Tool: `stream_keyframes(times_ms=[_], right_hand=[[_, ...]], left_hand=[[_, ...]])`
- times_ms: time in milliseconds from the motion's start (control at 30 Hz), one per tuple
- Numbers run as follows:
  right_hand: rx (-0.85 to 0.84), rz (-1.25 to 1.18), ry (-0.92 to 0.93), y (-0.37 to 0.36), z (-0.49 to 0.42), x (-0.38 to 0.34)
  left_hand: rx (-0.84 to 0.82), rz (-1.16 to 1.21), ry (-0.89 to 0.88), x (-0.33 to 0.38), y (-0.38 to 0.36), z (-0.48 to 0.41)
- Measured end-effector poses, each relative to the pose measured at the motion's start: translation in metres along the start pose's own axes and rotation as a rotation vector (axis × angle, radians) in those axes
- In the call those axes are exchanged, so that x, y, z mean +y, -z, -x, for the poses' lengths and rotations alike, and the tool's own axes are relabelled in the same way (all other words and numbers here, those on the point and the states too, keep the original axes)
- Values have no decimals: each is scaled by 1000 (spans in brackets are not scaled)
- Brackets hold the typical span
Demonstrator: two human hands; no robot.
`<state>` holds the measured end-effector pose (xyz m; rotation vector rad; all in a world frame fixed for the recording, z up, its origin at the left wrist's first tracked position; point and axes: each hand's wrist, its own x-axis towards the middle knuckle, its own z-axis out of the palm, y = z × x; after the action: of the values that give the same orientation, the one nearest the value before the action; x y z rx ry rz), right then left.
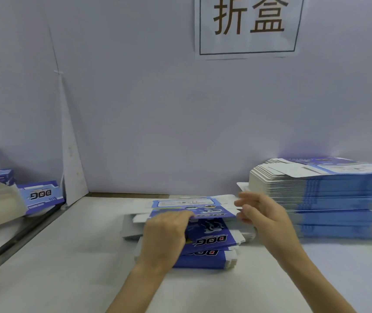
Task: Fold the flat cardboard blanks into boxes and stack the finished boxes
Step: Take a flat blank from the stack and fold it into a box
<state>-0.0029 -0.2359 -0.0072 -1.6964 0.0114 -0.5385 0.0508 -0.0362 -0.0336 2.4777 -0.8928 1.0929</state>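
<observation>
1. The left hand (pixel 167 233) is seen knuckles-up over the middle of the table (pixel 67 267). Its fingers (pixel 180 215) are curled over the near edge of the top blank (pixel 191 205), and that blank is gripped; the thumb is hidden beneath.
2. The right hand (pixel 263 214) is held at the blank's right end, with its fingers loosely bent and spread around the white end flap. Contact is suggested, but blur prevents a firm reading: whether the flap is pinched or only touched cannot be told.
3. The blank is raised at a slant, with its far side lifted. It is thin printed card, blue and white, with white tabs at both ends.
4. Right below it, a small pile (pixel 210 245) of similar flat blanks is spread unevenly on the table, glossy blue, with "DOG" lettering read upside down.
5. To the right, a tall stack (pixel 327 199) of blanks is piled against the wall (pixel 158 109). Its layered edges show as fine white and blue lines, and its right side is cut off by the frame and smeared.
6. At far left, finished boxes (pixel 41 197) are stood by the partition. They are partly covered by a pale, blurred shape that cannot be identified.
7. A paper sign (pixel 248 26) with two large characters is fixed high on the wall, its top cut off.
</observation>
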Motion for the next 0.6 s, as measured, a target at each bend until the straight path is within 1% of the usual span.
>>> stream_keyframes(times_ms=[67,167,233,267,333,400,467,533,600], right_hand=[[101,7,60,1,0,-1],[208,-8,117,3,-1,-2],[201,-13,105,5,-2,-4],[168,-5,95,6,-2,-6],[77,12,85,4,0,-11],[9,-8,114,1,5,-19],[-51,-58,174,-3,13,-30],[-79,-159,221,-7,20,-41],[-29,-212,249,-9,25,-45]], left_hand=[[129,31,14,-7,11,-3],[283,54,147,-18,32,-7],[448,146,299,-22,50,-12],[523,250,359,-21,60,-15],[624,521,401,-16,76,-20],[636,769,430,-10,86,-24],[587,960,460,-3,88,-25],[488,1028,474,7,86,-27],[380,1010,471,19,80,-28]])
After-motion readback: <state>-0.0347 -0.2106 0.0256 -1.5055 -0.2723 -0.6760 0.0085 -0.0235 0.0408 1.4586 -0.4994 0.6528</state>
